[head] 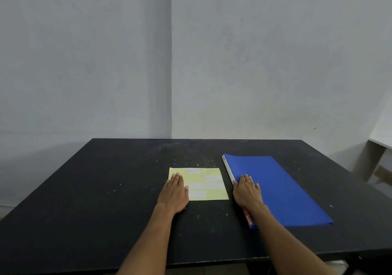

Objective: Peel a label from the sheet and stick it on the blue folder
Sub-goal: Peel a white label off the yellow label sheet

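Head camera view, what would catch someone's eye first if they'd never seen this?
The blue folder stands out most, lying closed on the right of the black table with the right hand flat on its spine edge. Left of it lies a yellow label sheet, the left hand flat on its left side.

Perhaps an office: bare walls (254, 62), black table (106, 200).

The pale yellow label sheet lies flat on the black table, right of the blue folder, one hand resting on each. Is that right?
Wrong side. The head view shows the pale yellow label sheet left of the blue folder, flat on the black table, left hand and right hand resting on them.
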